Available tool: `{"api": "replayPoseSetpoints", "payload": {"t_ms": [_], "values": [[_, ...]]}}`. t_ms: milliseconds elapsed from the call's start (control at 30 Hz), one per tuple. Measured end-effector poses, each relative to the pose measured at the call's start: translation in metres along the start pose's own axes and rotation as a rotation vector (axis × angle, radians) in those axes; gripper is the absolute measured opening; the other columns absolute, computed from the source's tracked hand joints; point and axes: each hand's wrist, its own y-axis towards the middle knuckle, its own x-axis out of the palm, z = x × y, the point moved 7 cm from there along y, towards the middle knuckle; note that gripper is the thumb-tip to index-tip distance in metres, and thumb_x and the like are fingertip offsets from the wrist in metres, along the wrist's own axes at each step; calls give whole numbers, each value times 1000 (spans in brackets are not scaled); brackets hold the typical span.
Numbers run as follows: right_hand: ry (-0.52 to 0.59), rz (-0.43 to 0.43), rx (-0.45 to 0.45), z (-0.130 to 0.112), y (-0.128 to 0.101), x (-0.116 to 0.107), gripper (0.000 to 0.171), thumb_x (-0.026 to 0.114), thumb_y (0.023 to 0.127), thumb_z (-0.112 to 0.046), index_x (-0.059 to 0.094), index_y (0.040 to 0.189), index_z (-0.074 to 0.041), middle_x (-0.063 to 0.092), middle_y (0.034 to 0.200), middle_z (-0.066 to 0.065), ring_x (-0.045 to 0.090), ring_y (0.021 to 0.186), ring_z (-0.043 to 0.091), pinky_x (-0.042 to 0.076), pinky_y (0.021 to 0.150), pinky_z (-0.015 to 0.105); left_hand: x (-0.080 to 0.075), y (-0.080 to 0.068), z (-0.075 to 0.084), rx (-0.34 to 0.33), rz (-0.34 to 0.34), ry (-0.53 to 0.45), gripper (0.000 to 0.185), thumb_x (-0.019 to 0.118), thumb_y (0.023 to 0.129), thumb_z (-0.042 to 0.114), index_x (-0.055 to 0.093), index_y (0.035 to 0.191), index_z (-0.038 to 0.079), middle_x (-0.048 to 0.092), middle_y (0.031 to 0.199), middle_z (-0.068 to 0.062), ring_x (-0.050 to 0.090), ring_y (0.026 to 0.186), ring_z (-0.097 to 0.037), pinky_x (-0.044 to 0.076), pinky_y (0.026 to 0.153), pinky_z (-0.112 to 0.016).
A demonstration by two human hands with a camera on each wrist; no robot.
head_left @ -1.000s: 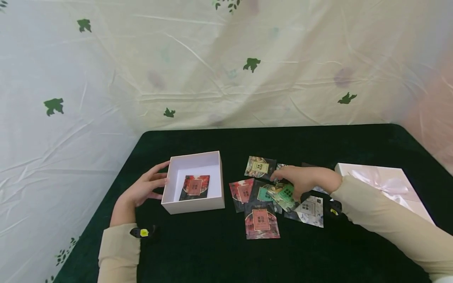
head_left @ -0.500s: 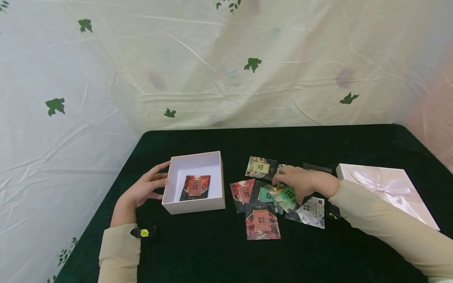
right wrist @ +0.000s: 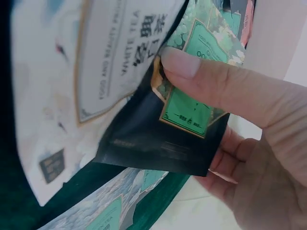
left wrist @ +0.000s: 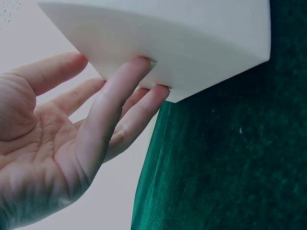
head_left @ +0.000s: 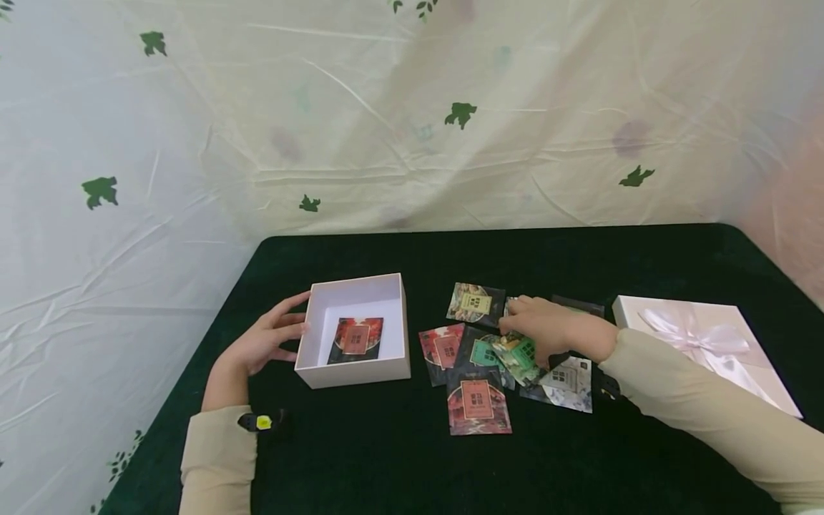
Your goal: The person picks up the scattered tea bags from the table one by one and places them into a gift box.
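My left hand (head_left: 267, 342) lies open with straight fingers against the left wall of an open white box (head_left: 315, 357); the left wrist view shows its fingertips (left wrist: 144, 64) touching the box wall (left wrist: 192, 43). One red tea packet (head_left: 356, 339) lies inside the box. My right hand (head_left: 543, 325) is over a loose pile of tea packets and pinches a green-labelled black packet (head_left: 520, 352). In the right wrist view the thumb (right wrist: 201, 72) presses that packet (right wrist: 187, 112), beside a white tea packet (right wrist: 96, 72).
Other packets lie on the dark green cloth: a red one (head_left: 478, 405) nearest me, another red one (head_left: 440, 348), a beige-labelled one (head_left: 475, 303), a white one (head_left: 569, 378). A white lid with a ribbon (head_left: 702, 340) sits at the right. A printed curtain hangs behind.
My right hand has edged slightly back over the pile, still on the green packet. The left hand and the box have not moved.
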Motion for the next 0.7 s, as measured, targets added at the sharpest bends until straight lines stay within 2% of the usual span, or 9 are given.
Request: {"api": "replayPoseSetpoints", "payload": {"t_ms": [200,367,500,700], "values": [[-66,65,-86,-6,-5,-2,58,88,61,-11,64,113,-11,60,106,5,53,97,22,48,84,43,0,-1,0,1,3,-1,71,57,95,29,15,153,27,21,153,-23,33,131,-45,51,89,-53],[-22,62,-81,-6,-6,-4,52,84,65,-7,64,112,-11,64,110,8,58,103,27,50,87,47,-2,-1,0,3,5,-3,70,56,96,29,15,152,26,21,153,-23,34,131,-46,51,89,-53],[-8,58,-91,-8,-8,-4,47,82,69,-5,64,113,-11,66,109,7,60,101,27,51,84,46,-1,-1,0,8,-2,-7,69,55,96,27,15,153,25,22,152,-24,35,130,-46,51,88,-52],[-43,78,-115,-10,-13,-7,43,80,72,-6,66,112,-10,69,105,5,64,96,23,54,80,41,0,0,0,11,-2,-3,68,54,97,26,15,152,25,23,152,-24,36,129,-45,52,88,-52]]}}
